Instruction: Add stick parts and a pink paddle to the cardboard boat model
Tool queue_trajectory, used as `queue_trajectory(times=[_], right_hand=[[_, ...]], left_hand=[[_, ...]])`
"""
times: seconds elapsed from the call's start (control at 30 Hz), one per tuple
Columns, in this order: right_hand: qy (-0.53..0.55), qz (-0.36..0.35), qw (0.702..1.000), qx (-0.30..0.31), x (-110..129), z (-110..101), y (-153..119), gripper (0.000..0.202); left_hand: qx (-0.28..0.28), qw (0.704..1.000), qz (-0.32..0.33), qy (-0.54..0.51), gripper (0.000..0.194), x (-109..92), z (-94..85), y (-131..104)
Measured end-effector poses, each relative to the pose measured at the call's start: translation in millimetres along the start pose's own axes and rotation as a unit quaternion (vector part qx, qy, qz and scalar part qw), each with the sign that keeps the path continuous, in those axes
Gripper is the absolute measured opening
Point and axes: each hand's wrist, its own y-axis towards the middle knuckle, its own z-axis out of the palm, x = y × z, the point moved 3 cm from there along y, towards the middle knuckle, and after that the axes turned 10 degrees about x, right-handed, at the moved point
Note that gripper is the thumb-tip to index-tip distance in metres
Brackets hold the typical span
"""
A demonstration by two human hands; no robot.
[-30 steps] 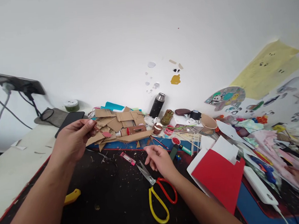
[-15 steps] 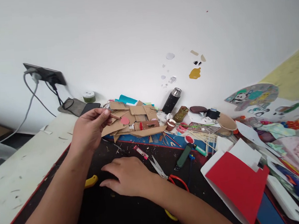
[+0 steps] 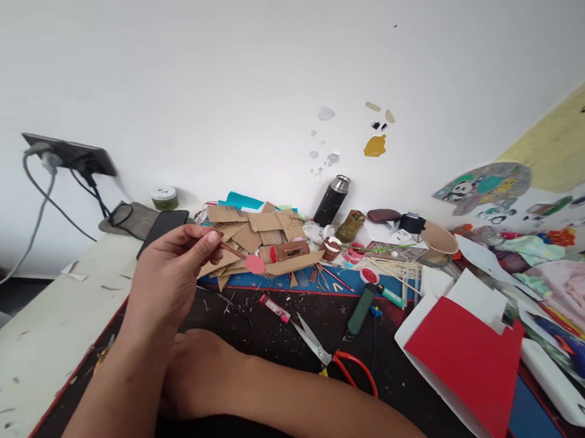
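My left hand [image 3: 176,274] is closed, thumb and fingertips pinching a thin brown stick [image 3: 233,251] with a flat pink disc [image 3: 254,264] at its far end. It is held up in front of a pile of cut cardboard pieces [image 3: 261,238]. My right hand [image 3: 195,369] reaches low across the black mat [image 3: 219,317], beneath my left wrist. Its fingers are hidden behind the left forearm. A bit of something yellowish [image 3: 102,358] shows past that forearm. Red-handled scissors [image 3: 327,357] lie open on the mat, right of my hands.
A pink-labelled tube [image 3: 275,308] and a green cutter [image 3: 362,311] lie on the mat. Behind stand a black flask [image 3: 331,201] and small jars. Red card [image 3: 467,360] and piled cloth [image 3: 560,287] fill the right side. A socket strip [image 3: 70,154] hangs on the wall.
My right hand has moved left, from the mat's middle to behind my left forearm, where the yellow handle was. My left hand still holds the stick, its pink disc now lower and turned more face-on.
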Motion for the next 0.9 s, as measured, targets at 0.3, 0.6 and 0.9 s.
queue_trajectory(times=[0.3,0.6,0.9], right_hand=[[0.359,0.126,0.918,-0.114,-25.7,-9.2,-34.2,0.033],[0.680,0.083,0.647,-0.333,-72.6,-14.9,-109.9,0.060],[0.738,0.039,0.582,-0.340,-76.8,-4.7,-171.5,0.066]], left_hand=[[0.011,1.000,0.023,0.005,0.027,-19.0,12.1,-15.6],[-0.055,0.996,0.072,0.004,0.031,-27.2,-1.8,-8.6],[-0.031,0.993,0.050,0.099,0.038,-0.7,-3.6,4.3]])
